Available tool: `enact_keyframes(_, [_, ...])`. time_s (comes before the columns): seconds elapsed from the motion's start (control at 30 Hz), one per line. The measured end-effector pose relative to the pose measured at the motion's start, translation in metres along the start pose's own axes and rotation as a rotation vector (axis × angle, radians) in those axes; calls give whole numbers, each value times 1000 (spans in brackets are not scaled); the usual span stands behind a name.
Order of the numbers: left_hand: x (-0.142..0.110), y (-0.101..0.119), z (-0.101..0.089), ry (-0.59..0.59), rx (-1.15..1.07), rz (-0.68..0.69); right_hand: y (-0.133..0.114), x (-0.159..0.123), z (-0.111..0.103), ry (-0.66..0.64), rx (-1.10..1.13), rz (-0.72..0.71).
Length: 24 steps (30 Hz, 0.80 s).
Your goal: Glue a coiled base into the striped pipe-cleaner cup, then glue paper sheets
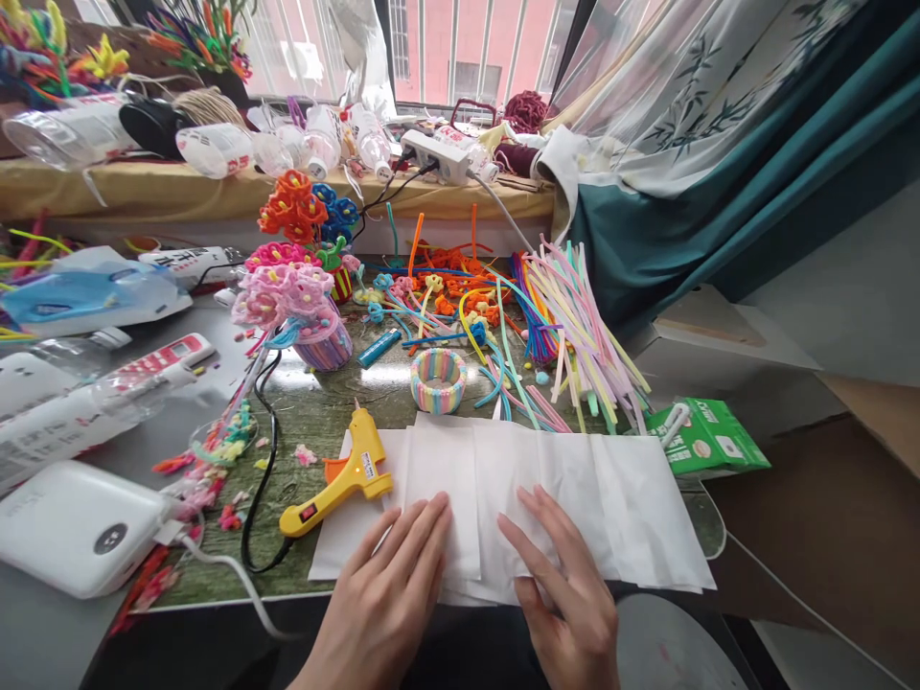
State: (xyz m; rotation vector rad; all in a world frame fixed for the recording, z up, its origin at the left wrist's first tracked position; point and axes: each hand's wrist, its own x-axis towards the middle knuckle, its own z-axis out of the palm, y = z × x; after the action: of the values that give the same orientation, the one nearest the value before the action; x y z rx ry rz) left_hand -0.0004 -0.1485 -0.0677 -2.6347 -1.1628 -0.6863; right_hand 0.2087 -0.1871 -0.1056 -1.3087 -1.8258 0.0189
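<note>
White paper sheets [639, 508], creased and overlapping, lie along the table's front edge. My left hand [395, 565] rests flat on their left part, fingers stretched out and close together. On the middle of the paper lies my right hand [564, 585], its fingers spread and nothing held. A yellow hot glue gun [337, 479] lies on its side over the paper's left end, beside my left hand. Just behind the paper stands a small ring-shaped pastel-striped cup [438, 381]. A blue lighter [379, 348] lies to the left of it.
Pipe cleaner flowers fill a striped pot [327, 335]. Loose pipe cleaners [575, 316] pile up at the back right. A green packet [708, 436] lies at the right edge. At left are a white power bank [86, 527], cables and plastic bottles [93, 412]. A power strip [435, 153] sits on the sill.
</note>
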Motion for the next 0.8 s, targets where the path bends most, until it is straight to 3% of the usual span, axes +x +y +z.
enact_keyframes(0.23, [-1,-1,0,-4,11,15,2,2,-2,45,92,24])
enact_keyframes(0.53, [-5,-3,1,-24,34,33,8,7,-2,-81,34,-114])
enact_keyframes(0.8, [-4,-2,0,-27,43,37,10,9,-5,-131,-5,-120])
